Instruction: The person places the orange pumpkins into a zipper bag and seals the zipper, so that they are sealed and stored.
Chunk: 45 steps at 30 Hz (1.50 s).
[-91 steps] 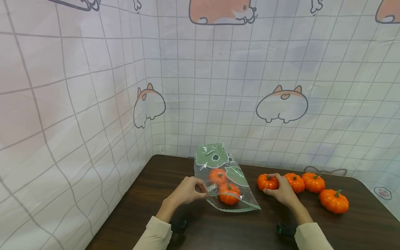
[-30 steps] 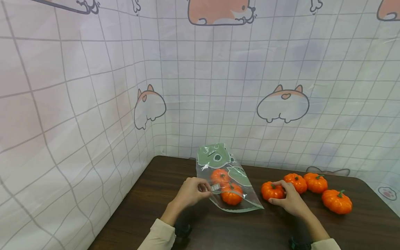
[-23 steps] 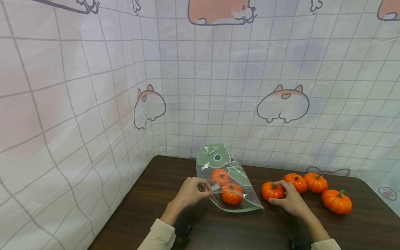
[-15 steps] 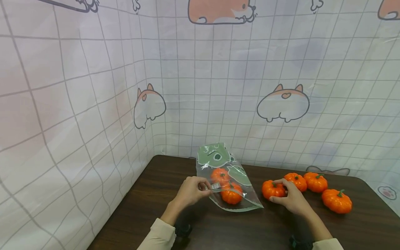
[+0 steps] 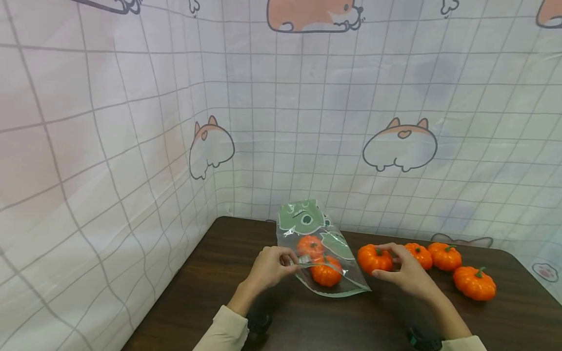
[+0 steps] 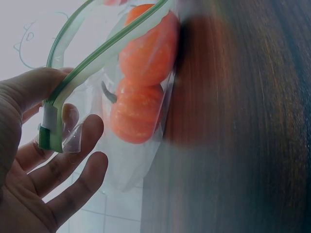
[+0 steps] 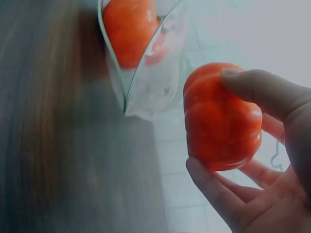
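My left hand (image 5: 269, 268) pinches the zip edge of a clear zip bag (image 5: 303, 218) with green cartoon prints. In the left wrist view, thumb and forefinger hold the green zip strip (image 6: 104, 47) near its end, where a white slider (image 6: 50, 116) sits; the other fingers spread loosely. The mouth gapes toward me. Inside lie two small orange pumpkins, one farther back (image 5: 310, 245) and one near the mouth (image 5: 326, 274). My right hand (image 5: 410, 274) grips another small pumpkin (image 5: 374, 260) between thumb and fingers, right of the bag. In the right wrist view this pumpkin (image 7: 221, 119) shows its ribbed side.
On the right of the dark wooden table (image 5: 210, 278) sit three more pumpkins: one partly behind my right hand (image 5: 419, 255), one beside it (image 5: 445, 256), and one nearer me (image 5: 475, 283). A patterned cloth (image 5: 316, 136) hangs behind and along the left side.
My right hand took hold of the leftmost loose pumpkin, drew it nearer me, then moved it up and left toward the bag. My left hand keeps its pinch on the bag.
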Each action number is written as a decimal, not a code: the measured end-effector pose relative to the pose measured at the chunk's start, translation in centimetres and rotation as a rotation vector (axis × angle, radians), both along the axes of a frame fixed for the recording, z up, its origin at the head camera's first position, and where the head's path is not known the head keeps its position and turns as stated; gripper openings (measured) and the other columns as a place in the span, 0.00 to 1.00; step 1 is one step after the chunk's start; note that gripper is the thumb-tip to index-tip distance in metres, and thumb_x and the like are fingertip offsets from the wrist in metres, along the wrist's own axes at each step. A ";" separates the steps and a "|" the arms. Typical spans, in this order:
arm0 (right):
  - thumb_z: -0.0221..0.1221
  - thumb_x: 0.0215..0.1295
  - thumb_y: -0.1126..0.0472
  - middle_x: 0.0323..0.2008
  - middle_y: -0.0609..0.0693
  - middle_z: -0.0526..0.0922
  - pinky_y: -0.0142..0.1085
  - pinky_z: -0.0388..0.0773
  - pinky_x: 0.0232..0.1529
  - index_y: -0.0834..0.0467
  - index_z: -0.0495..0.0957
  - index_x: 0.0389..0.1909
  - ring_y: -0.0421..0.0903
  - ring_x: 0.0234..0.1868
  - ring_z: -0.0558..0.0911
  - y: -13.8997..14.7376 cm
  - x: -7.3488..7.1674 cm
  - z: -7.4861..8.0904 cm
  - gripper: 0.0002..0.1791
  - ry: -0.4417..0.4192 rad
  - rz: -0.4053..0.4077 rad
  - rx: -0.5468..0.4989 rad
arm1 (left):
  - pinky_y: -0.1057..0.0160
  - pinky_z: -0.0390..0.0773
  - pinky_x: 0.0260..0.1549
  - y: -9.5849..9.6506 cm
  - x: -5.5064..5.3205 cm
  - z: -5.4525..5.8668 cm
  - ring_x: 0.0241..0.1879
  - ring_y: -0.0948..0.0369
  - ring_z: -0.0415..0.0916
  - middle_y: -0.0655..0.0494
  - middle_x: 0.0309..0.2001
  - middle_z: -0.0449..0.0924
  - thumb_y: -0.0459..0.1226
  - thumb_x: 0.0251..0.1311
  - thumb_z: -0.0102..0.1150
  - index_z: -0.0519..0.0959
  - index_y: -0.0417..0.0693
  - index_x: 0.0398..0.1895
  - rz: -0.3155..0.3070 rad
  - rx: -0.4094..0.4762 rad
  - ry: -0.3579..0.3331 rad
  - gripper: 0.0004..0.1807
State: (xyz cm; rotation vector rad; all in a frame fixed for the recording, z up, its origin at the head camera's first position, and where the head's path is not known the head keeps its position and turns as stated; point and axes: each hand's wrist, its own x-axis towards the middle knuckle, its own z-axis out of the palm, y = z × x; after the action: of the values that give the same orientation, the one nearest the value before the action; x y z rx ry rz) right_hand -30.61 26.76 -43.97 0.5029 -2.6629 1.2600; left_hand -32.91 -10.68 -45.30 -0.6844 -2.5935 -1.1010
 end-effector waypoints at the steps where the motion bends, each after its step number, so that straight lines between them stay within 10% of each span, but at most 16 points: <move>1: 0.73 0.60 0.54 0.67 0.65 0.68 0.40 0.81 0.41 0.55 0.72 0.65 0.65 0.56 0.80 -0.2 0.1 0.2 0.34 0.003 0.008 -0.003 | 0.69 0.70 0.21 0.0 0.0 0.0 0.19 0.71 0.69 0.67 0.20 0.77 0.42 0.56 0.75 0.85 0.60 0.27 0.001 -0.001 0.000 0.06; 15: 0.72 0.61 0.56 0.63 0.58 0.70 0.34 0.84 0.47 0.53 0.72 0.65 0.64 0.59 0.80 -3.1 1.6 1.8 0.32 0.037 0.178 -0.059 | 0.69 0.70 0.20 0.1 0.0 0.0 0.18 0.70 0.69 0.68 0.20 0.77 0.43 0.56 0.75 0.85 0.61 0.28 0.018 -0.001 -0.007 0.05; 28: 0.74 0.59 0.56 0.61 0.51 0.71 0.35 0.84 0.48 0.48 0.72 0.63 0.40 0.54 0.82 -5.1 2.1 1.6 0.32 0.032 0.293 -0.069 | 0.69 0.70 0.21 0.1 0.1 0.0 0.19 0.70 0.69 0.68 0.20 0.77 0.44 0.56 0.75 0.85 0.61 0.28 0.027 -0.006 -0.006 0.06; 45: 0.74 0.58 0.55 0.63 0.50 0.73 0.37 0.83 0.50 0.46 0.72 0.63 0.45 0.56 0.80 -7.5 3.1 1.3 0.33 -0.023 0.428 -0.053 | 0.68 0.71 0.21 0.1 0.1 0.0 0.19 0.69 0.70 0.66 0.20 0.78 0.43 0.56 0.75 0.85 0.61 0.28 0.033 -0.001 0.007 0.06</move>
State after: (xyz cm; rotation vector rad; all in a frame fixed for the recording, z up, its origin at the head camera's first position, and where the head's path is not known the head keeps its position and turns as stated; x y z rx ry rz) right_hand -27.53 19.22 -42.70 1.1006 -2.6163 1.4392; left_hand -32.76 -10.53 -45.27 -0.6424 -2.5896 -1.0861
